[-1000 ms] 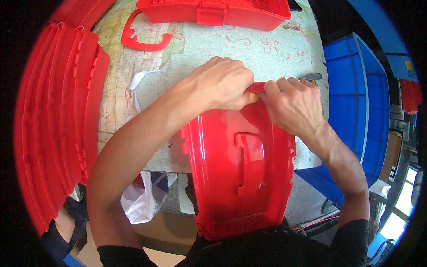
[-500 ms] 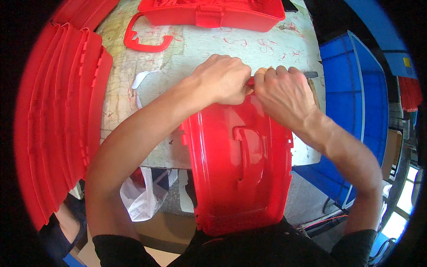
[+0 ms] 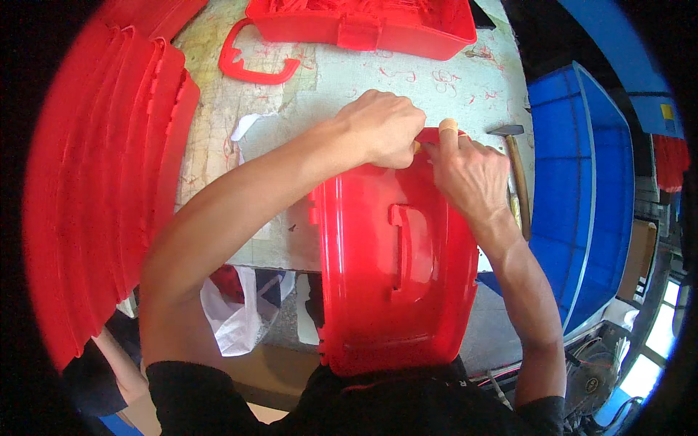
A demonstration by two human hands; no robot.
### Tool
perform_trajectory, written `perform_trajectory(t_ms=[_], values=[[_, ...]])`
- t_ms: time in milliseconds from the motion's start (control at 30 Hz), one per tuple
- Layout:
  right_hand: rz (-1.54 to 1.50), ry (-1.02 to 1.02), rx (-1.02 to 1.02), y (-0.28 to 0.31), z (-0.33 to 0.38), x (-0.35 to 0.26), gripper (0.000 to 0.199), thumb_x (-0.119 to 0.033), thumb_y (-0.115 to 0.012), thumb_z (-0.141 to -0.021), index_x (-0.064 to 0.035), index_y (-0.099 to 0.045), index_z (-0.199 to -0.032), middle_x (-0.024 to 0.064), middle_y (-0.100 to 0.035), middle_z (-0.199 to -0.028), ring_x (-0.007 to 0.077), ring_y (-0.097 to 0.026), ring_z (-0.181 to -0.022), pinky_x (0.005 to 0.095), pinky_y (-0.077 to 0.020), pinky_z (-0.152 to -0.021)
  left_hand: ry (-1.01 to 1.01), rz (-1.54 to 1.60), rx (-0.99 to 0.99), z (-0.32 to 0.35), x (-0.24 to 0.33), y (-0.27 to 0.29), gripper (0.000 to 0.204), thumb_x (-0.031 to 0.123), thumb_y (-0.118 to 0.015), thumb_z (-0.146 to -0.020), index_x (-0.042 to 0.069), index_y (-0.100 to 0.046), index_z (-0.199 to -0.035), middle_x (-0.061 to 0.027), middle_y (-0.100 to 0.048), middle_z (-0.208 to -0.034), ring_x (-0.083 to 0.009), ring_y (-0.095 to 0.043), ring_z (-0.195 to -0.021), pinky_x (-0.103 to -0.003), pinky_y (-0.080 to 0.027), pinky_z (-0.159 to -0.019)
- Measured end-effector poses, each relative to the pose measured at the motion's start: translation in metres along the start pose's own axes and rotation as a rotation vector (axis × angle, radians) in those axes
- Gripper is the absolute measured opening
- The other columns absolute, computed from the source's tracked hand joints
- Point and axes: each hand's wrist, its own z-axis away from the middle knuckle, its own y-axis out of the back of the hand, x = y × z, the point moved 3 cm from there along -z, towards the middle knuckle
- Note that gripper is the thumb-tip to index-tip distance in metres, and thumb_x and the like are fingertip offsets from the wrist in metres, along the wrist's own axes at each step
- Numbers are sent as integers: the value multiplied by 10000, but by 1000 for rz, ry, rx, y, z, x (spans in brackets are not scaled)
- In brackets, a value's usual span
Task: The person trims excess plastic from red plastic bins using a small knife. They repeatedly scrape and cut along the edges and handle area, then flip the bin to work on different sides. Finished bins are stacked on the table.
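A glossy red plastic lid-like shell [image 3: 371, 276] with a raised handle-shaped moulding lies lengthwise, its near end against my body and its far end over the table. My left hand [image 3: 384, 131] is closed in a fist at the shell's far edge; a small tan and grey bit shows beside its fingers, too little to name. Close to its right, my right hand [image 3: 471, 171] bends its fingers round the far right rim, with a tan wrap on one finger. Its fingertips are partly hidden.
A red box [image 3: 414, 43] full of red scraps and a loose red handle [image 3: 254, 73] lie at the back. Nested red shells [image 3: 94, 182] rise on the left. A hammer [image 3: 518, 167] lies by the right table edge, next to a blue crate [image 3: 560, 160]. A white bag [image 3: 243, 312] hangs below.
My right hand has shifted slightly right and toward me, its forearm drawn inward. The hammer, mostly covered before, now shows. My left hand stays closed at the far edge.
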Motion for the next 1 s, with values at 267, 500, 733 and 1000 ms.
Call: perform_trajectory(t_ms=[267,500,733,1000], values=[[53,218,-104,10,-9,10,278,-164,-570,-968,-10,-553,-1198,100,-692,-744,212,-711,-627,328,-563,-527,-3,21,-37,2,-1,2,312,306,-697,-809,-5,-723,-813,-252,-699,-836,-424,-688,-851,-516,-546,-770],[-163,207,220,4,6,12,256,-250,-685,-942,-78,-522,-1038,85,-668,-687,199,-666,-552,316,-514,-479,4,21,-2,3,-3,0,367,376,-715,-819,11,-739,-854,-248,-704,-860,-420,-691,-873,-516,-548,-788],[-190,245,104,-4,9,15,119,-183,-602,-962,-102,-520,-932,84,-668,-696,217,-691,-590,335,-546,-513,5,-10,-5,1,-1,-5,379,408,-725,-821,32,-745,-862,-232,-710,-864,-417,-693,-862,-510,-551,-786],[-165,191,137,-6,10,15,124,-162,-602,-940,-115,-505,-879,84,-664,-687,213,-684,-579,331,-536,-496,8,3,10,0,-1,-6,405,417,-717,-826,13,-734,-855,-246,-699,-837,-433,-687,-842,-503,-555,-775]])
